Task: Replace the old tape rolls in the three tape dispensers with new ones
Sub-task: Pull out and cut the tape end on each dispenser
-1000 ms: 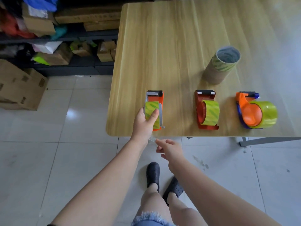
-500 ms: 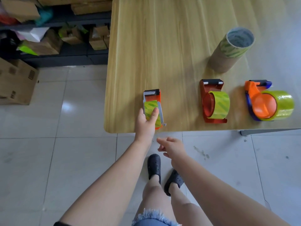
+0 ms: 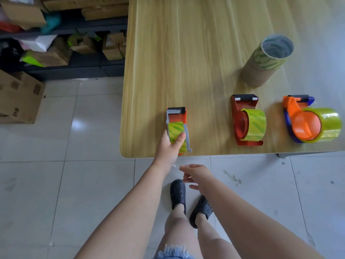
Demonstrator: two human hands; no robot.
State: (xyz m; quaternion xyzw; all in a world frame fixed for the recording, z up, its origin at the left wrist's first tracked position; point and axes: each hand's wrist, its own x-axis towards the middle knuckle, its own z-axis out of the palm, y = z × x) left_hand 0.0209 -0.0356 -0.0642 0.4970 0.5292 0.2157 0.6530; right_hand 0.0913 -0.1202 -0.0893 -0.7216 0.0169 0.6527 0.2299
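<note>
At the near edge of the wood-grain bench (image 3: 186,53), the left hand (image 3: 169,146) grips a glossy yellow-green tape roll (image 3: 176,134) seated in the orange-and-grey dispenser (image 3: 177,116), thumb on the roll's top, fingers wrapped round its left side. The right hand (image 3: 196,175) hovers below the edge, its fingers loosely curled; whether they pinch a clear tape strand cannot be told.

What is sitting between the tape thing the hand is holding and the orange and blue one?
The red dispenser with its green tape roll, seen in the head view, between the held dispenser and the orange-blue dispenser.
</note>
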